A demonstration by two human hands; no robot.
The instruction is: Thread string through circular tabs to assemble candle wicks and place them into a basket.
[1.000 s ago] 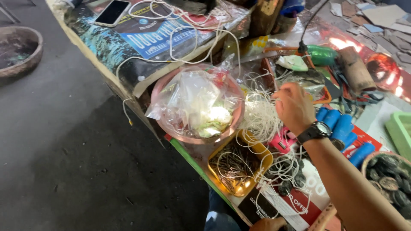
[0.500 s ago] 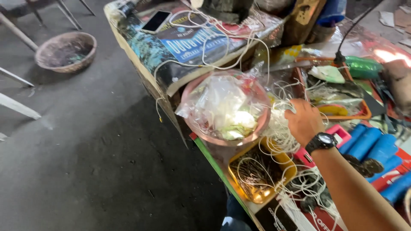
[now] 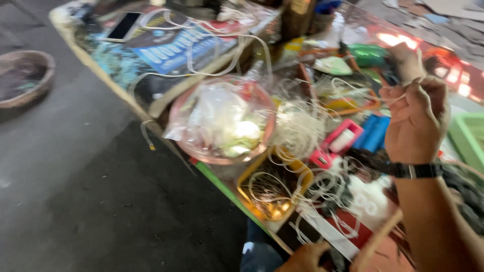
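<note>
At three o'clock of the view, one right hand (image 3: 416, 123), wearing a dark wristwatch (image 3: 414, 170), is closing its fingers on a thin white cord (image 3: 353, 93), and the strand is stretching away toward nine o'clock over the cluttered table (image 3: 96, 65); one left hand (image 3: 305, 257) is showing only partly at the six o'clock edge, and whether it is holding anything cannot be told. The cord is running down into one loose white tangle (image 3: 300, 131) lying at the centre, just beside one round pink bowl (image 3: 222, 121) at ten o'clock of it that is carrying a clear plastic bag. One yellow tray (image 3: 272, 194) of coiled wire is sitting at six o'clock of the tangle, and two blue cylinders (image 3: 373, 133) are lying near the wrist beside one pink box (image 3: 343, 138). One phone (image 3: 122, 26) is resting at eleven o'clock on a blue printed sheet (image 3: 176, 45), one green bottle (image 3: 370, 54) is lying at one o'clock, and one round basket (image 3: 22, 78) is sitting on the floor at nine o'clock, well apart from the table. Blur is hiding the smaller items
</note>
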